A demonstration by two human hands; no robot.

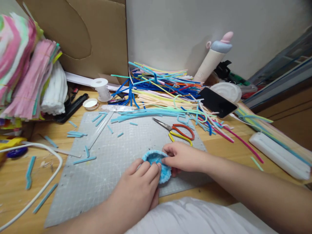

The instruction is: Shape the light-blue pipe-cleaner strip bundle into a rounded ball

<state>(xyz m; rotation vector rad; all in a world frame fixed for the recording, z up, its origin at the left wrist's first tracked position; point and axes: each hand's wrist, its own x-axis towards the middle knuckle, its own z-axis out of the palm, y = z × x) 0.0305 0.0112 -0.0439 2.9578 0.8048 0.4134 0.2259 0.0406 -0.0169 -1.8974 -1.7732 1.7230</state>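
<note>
A small round bowl-like piece of light blue pipe cleaner [166, 174] is held low over the front of the grey cutting mat [104, 182]. Around its left side wraps my left hand [142, 180], closed, with fingertips reaching over the rim to the inside. My right hand [179, 157] pinches the right rim, thumb inside the hollow. The underside of the blue piece is hidden. Just beyond my right hand lie scissors [174, 129] with one red and one yellow handle, blades pointing left. Short blue pipe cleaner pieces [84, 160] are scattered over the mat's left side.
A heap of coloured pipe cleaners [158, 87] lies at the back, beside a black phone [218, 102] and a white bottle [209, 63]. Bundles of pipe cleaners [31, 78] stand at left. A white cable [59, 162] curves across the left; a white oblong case [279, 156] lies right.
</note>
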